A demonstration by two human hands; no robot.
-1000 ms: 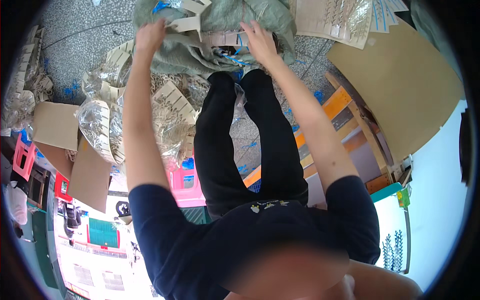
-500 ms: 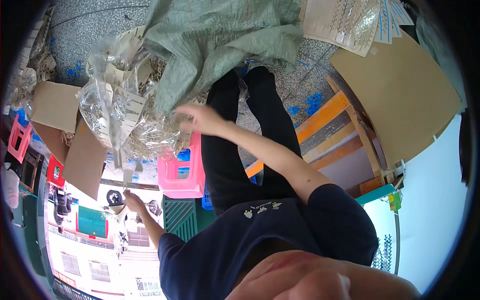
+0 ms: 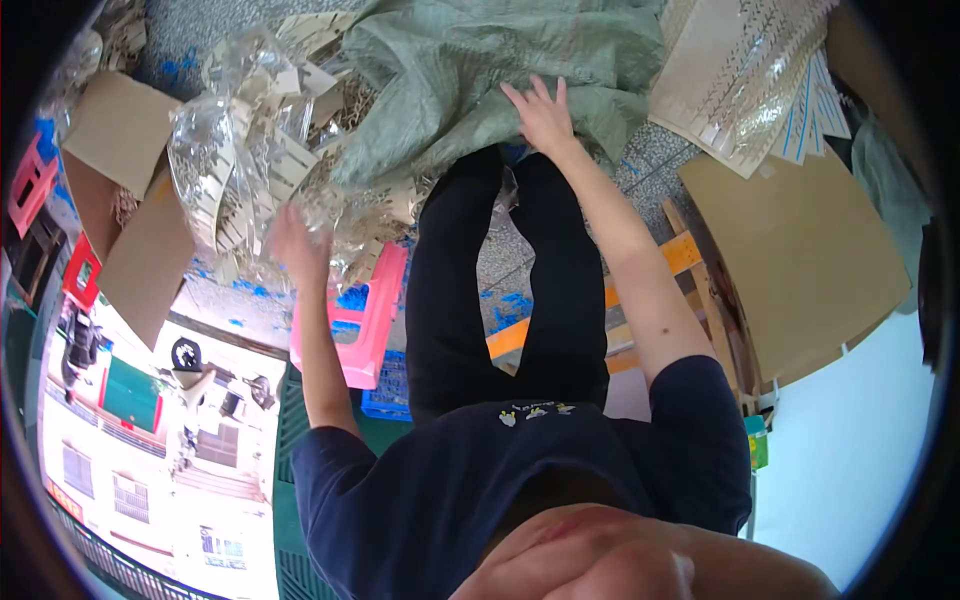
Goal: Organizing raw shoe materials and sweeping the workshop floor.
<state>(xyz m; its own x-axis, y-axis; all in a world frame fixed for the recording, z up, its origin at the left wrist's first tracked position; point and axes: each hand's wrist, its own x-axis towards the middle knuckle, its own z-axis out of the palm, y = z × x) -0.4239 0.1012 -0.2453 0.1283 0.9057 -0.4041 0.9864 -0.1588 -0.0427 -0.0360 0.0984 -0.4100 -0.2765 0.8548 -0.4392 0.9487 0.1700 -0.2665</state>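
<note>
My right hand [image 3: 547,122] lies against the green woven sack [image 3: 450,75], its fingers spread and gripping nothing. The sack is crumpled and spreads over the floor beyond my legs. To the left, my left hand [image 3: 300,248] is smeared by motion. It is at the near edge of a heap of clear plastic bags [image 3: 240,165], which hold pale flat pieces with dark slots. Whether its fingers hold anything is not visible.
A pink plastic stool [image 3: 370,345] stands left of my legs. Open cardboard box [image 3: 120,135] at far left. On the right are a flat cardboard sheet [image 3: 800,270], an orange wooden frame [image 3: 683,254] and patterned pale sheets [image 3: 735,75]. Blue scraps [image 3: 515,312] litter the speckled floor.
My right hand has moved right and farther away onto the sack, fingers spread. My left hand has come up from the lower left to the plastic bags; the blurred strip near it is gone from view.
</note>
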